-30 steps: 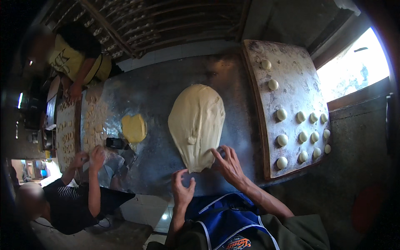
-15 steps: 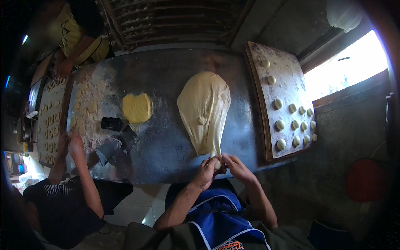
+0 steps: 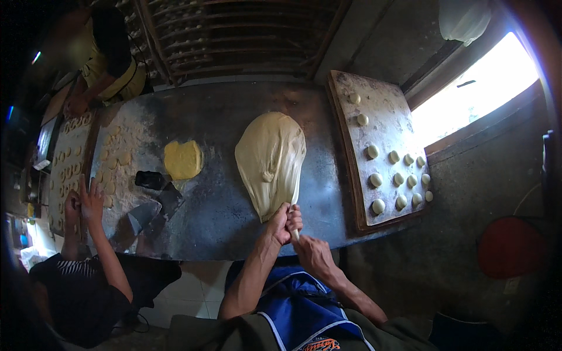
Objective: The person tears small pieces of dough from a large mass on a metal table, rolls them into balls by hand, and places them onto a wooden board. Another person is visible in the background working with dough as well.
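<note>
A large, smooth, pale mass of dough (image 3: 270, 155) lies on the dark table (image 3: 216, 216) in front of me, rounded at its far end and drawn narrow toward me. My left hand (image 3: 283, 224) is closed in a fist round the narrow near end. A thin strand of dough (image 3: 295, 235) comes out below that fist and runs to my right hand (image 3: 315, 255). The right hand is closed on this strand just past the table's near edge; its fingertips are partly hidden.
On the right, a floured board (image 3: 380, 131) carries several dough balls (image 3: 376, 179). Left of the dough lie a yellow slab (image 3: 182, 159), a black object (image 3: 150, 179) and a grey flat-bladed tool (image 3: 144, 216). Two co-workers (image 3: 105, 275) stand at the left by a tray of shaped dough pieces (image 3: 69, 155).
My left hand has moved up round the narrow end of the dough and closed into a fist. My right hand has moved down toward me, with a strand stretched between the hands.
</note>
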{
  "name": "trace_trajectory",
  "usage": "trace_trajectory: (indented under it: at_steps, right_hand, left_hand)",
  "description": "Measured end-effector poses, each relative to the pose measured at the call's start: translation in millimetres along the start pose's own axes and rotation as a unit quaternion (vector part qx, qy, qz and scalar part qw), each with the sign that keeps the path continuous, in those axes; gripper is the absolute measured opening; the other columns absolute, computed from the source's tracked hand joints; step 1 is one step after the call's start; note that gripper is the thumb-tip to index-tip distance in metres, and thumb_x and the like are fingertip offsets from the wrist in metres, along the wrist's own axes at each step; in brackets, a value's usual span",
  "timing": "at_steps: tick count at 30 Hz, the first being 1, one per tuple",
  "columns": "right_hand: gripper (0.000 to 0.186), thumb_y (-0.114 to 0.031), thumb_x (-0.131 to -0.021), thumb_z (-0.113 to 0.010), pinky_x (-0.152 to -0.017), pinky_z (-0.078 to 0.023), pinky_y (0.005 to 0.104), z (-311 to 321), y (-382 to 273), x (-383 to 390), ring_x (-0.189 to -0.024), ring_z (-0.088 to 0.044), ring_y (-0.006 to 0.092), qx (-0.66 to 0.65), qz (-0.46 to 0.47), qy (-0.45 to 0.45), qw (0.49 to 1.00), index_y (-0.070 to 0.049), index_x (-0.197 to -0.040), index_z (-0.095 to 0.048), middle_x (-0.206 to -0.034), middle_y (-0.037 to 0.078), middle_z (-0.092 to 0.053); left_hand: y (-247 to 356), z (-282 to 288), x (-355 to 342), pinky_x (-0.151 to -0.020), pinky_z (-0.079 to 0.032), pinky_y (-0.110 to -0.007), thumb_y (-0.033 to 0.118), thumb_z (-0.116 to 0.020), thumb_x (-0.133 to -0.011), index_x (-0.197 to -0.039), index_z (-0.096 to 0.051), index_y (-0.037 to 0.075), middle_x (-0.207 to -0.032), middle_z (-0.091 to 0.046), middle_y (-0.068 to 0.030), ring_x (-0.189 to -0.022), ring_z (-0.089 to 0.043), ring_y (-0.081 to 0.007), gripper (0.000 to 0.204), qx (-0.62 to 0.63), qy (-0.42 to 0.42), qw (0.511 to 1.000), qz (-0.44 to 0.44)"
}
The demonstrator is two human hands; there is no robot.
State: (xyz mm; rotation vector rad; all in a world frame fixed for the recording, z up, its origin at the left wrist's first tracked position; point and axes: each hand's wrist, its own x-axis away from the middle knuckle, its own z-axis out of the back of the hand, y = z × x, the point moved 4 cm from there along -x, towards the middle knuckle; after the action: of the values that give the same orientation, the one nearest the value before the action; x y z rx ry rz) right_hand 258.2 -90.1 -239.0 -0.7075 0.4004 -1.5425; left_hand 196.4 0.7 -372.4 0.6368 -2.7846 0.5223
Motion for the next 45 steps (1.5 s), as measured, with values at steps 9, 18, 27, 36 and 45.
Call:
trace_trajectory:
  at_steps: [9, 18, 27, 36, 45]
  right_hand:
    - [0.031, -0.029, -0.100, -0.061, -0.076, -0.052, 0.0310, 33.7, -41.1, -95.1, -0.079, -0.063, 0.0149, -0.424, 0.131, -0.153, 0.883, 0.001, -0.097, -0.067, -0.083, 0.005, -0.067]
    - [0.040, -0.028, -0.106, -0.050, -0.062, -0.043, 0.0436, -89.0, -3.3, -134.9, -0.061, -0.049, 0.0356, -0.238, 0.265, -0.087, 0.930, 0.000, -0.078, -0.051, -0.065, 0.017, -0.046]
    - [0.036, -0.029, -0.085, -0.069, -0.087, -0.037, 0.0461, -3.9, 122.5, -17.3, -0.100, -0.050, 0.0334, 0.175, 0.166, 0.066, 0.968, -0.009, -0.112, -0.056, -0.103, 0.014, -0.051]
    - [0.030, -0.019, -0.085, -0.070, -0.080, -0.037, 0.0443, -64.2, 118.6, -56.6, -0.090, -0.050, 0.0341, 0.056, 0.098, 0.091, 0.989, -0.002, -0.095, -0.048, -0.090, 0.016, -0.049]
    - [0.040, -0.030, -0.087, -0.071, -0.085, -0.041, 0.0440, -46.0, 91.4, -92.1, -0.093, -0.051, 0.0339, 0.107, 0.116, 0.150, 0.976, 0.000, -0.105, -0.052, -0.096, 0.017, -0.052]
  left_hand:
    - [-6.0, 26.5, 43.0, -0.051, -0.046, -0.033, 0.055, -0.052, -0.098, -0.086, -0.058, 0.009, -0.068, -0.056, -0.0008, -0.055, -0.055, -0.0170, 0.047, -0.470, 0.262, 0.788, -0.299]
    - [-93.1, -172.1, 145.8, -0.077, -0.047, -0.039, 0.016, -0.057, -0.088, -0.081, -0.059, 0.009, -0.077, -0.060, -0.0078, -0.078, -0.062, -0.0267, 0.009, -0.926, -0.086, 0.253, -0.267]
    - [70.6, 21.5, 219.3, -0.095, -0.038, -0.045, 0.009, -0.065, -0.090, -0.118, -0.047, 0.007, -0.113, -0.055, -0.0118, -0.103, -0.054, -0.0314, 0.033, -0.926, 0.182, -0.009, -0.331]
    - [71.3, 13.9, 144.6, -0.083, -0.044, -0.047, 0.008, -0.067, -0.093, -0.107, -0.042, 0.002, -0.099, -0.051, -0.0162, -0.090, -0.053, -0.0342, 0.029, -0.810, 0.232, 0.211, -0.496]
    - [74.5, -4.9, 110.3, -0.078, -0.044, -0.045, 0.005, -0.067, -0.090, -0.099, -0.043, 0.002, -0.089, -0.046, -0.0145, -0.083, -0.052, -0.0335, 0.026, -0.764, 0.309, 0.280, -0.493]
